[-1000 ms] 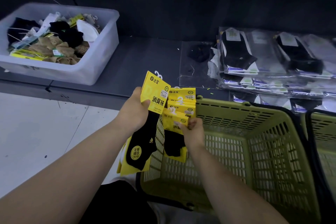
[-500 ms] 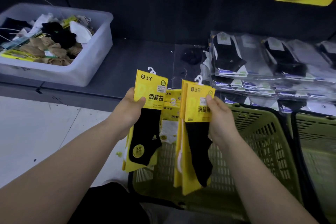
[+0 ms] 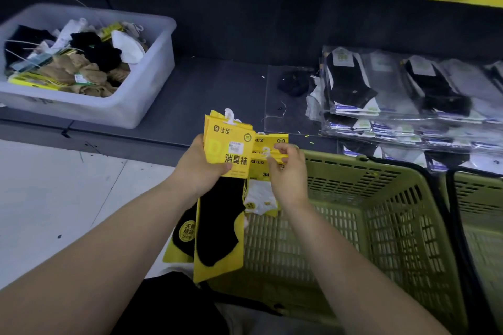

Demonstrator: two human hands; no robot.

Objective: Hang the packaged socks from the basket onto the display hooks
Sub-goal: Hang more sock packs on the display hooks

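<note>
Pinching the yellow card of a white-sock pack (image 3: pixel 260 198) with curled fingers (image 3: pixel 281 147), the right hand (image 3: pixel 288 179) held it at the green basket's (image 3: pixel 381 171) left rim. Just beside it, the left hand (image 3: pixel 198 168) gripped a stack of black-sock packs (image 3: pixel 220 220), thumb across the front card. A white bin (image 3: pixel 147 76) and bagged socks (image 3: pixel 381 95) sat on the shelf (image 3: pixel 217 84) beyond.

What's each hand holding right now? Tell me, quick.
Left hand: grips a stack of black sock packs.
Right hand: pinches the top of a white sock pack.
</note>
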